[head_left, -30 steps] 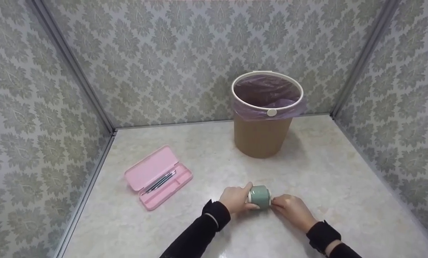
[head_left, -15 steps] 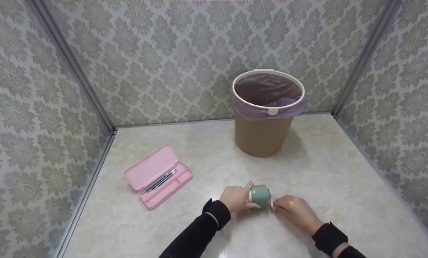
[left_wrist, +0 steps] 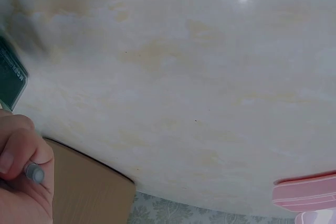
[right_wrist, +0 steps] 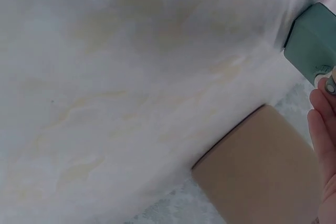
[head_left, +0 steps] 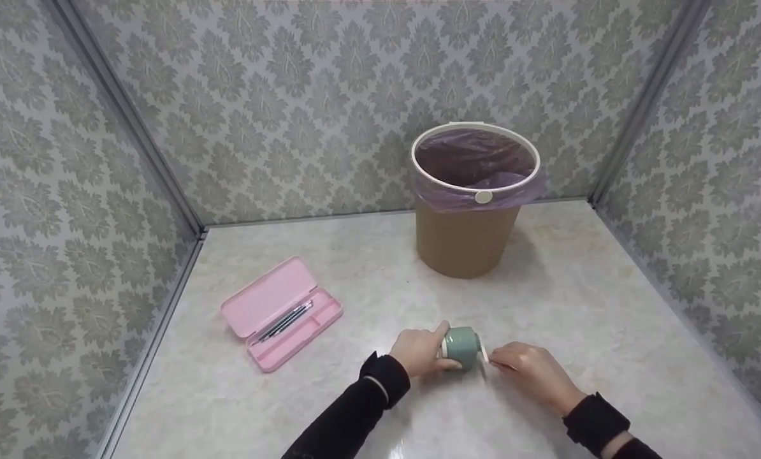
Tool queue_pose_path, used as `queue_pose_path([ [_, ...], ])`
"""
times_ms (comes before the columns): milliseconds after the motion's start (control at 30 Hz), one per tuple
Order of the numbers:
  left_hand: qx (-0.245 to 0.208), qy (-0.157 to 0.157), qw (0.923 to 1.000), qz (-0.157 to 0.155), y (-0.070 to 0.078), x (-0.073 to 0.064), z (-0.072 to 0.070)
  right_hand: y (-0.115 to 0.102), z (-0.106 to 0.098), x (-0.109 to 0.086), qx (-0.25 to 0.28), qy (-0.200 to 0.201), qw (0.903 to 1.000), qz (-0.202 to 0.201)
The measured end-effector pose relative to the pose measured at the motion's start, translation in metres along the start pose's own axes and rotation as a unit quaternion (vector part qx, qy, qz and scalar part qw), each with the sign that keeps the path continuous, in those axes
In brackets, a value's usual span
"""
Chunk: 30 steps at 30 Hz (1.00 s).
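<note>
A green pencil sharpener (head_left: 462,348) with a white crank handle (head_left: 484,352) is near the front of the table. My left hand (head_left: 417,352) grips its left end, thumb and fingers spread around the body. In the left wrist view, the grey end of a pencil-like rod (left_wrist: 34,172) pokes out between the fingers of that hand; its other end is hidden. On the opposite side, my right hand (head_left: 533,371) pinches the crank at its outer end. The right wrist view has the fingers at the dark green knob (right_wrist: 331,85), beside the sharpener body.
An open pink pencil case (head_left: 294,331) lies to the left, holding several dark patterned pencils or pens (head_left: 285,320). Behind the hands stands a brown trash bin (head_left: 466,239) with a purple liner and white rim. Patterned walls enclose the table (head_left: 368,268) at the back and sides.
The crank has turned and its arm now tilts out from the sharpener. My right hand has shifted slightly right with it, while my left hand stays in place on the sharpener.
</note>
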<state>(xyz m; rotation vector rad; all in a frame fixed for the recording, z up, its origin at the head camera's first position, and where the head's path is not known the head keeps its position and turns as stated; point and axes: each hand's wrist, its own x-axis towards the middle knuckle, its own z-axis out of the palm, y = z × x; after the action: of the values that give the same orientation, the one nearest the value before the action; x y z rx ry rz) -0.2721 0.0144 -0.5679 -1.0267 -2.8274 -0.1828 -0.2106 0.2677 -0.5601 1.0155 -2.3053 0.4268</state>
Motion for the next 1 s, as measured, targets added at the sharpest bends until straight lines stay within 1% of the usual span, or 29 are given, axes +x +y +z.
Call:
queue_pose_path([
  [133,0.003,0.0,1.0,0.005,-0.001,0.001,-0.002,0.004,-0.005,0.011,-0.02,0.024,0.9995,0.006],
  [267,0.0,0.003,1.0,0.009,-0.001,0.0,-0.001,0.011,-0.006,0.023,-0.031,0.03,0.999,0.006],
  [367,0.007,0.007,0.9999,0.012,0.0,-0.001,-0.001,0.016,-0.004,0.03,-0.033,0.024,0.9991,0.012],
  [500,0.022,0.011,0.9996,0.012,0.0,-0.001,-0.001,0.023,0.0,0.036,-0.027,0.008,0.999,0.035],
  [667,0.02,0.016,0.9996,0.012,-0.002,0.0,0.0,0.028,0.007,0.043,-0.026,-0.007,0.9981,0.055],
  [833,0.01,0.018,0.9997,0.016,-0.003,0.0,0.002,0.032,0.017,0.046,-0.03,-0.022,0.9959,0.083],
  [1000,0.001,0.008,0.9998,0.018,-0.002,0.001,0.001,0.035,0.026,0.042,-0.029,-0.048,0.9922,0.112],
])
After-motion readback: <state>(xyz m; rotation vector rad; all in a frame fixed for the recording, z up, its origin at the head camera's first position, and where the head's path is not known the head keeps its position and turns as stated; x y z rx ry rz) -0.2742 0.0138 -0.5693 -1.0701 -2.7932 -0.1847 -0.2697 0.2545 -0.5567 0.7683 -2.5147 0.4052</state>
